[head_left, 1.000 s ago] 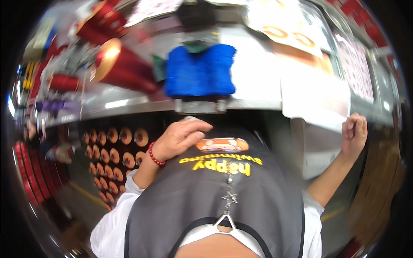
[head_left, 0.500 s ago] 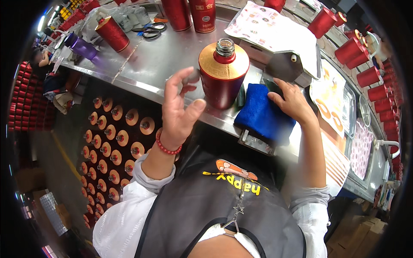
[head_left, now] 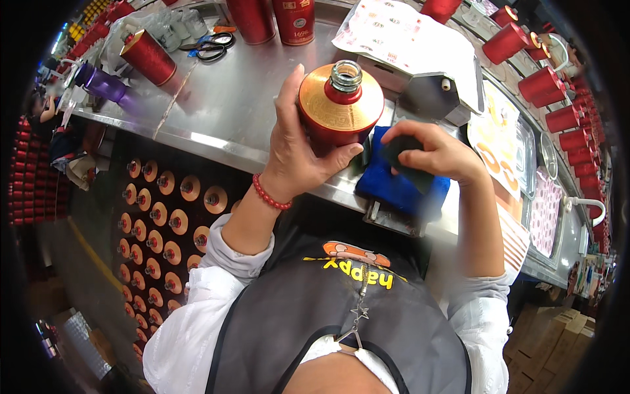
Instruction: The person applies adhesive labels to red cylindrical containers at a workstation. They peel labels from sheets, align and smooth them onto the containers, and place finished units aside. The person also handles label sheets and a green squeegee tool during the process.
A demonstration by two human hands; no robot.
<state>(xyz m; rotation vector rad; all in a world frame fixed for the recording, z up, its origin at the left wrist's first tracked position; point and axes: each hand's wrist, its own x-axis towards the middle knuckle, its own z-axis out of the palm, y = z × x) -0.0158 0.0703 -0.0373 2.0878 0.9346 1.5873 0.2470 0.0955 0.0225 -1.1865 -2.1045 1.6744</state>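
Observation:
My left hand (head_left: 295, 151) is wrapped round a red bottle (head_left: 341, 108) with a gold shoulder and an uncapped clear glass neck. Thumb and fingers press its sides, and the mouth points up toward me. To the right, my right hand (head_left: 443, 152) is closed on a dark, flat pad (head_left: 408, 161), its fingers curled over the edge. Under that hand lies a folded blue cloth (head_left: 394, 190) at the table's front edge. The pad's exact kind is unclear, and my left palm hides part of the bottle's lower body.
Scissors (head_left: 215, 47), a purple bottle (head_left: 100, 84) and a tilted red bottle (head_left: 147, 58) lie across the metal table (head_left: 223, 98). A box covered with label sheets (head_left: 387, 33) sits behind. Rows of red bottles (head_left: 154, 213) stand below left; more line the right side.
My left hand has gone from open beside the bottle to gripping it, and the bottle tilts more toward me. My right hand has lifted the dark pad off the blue cloth.

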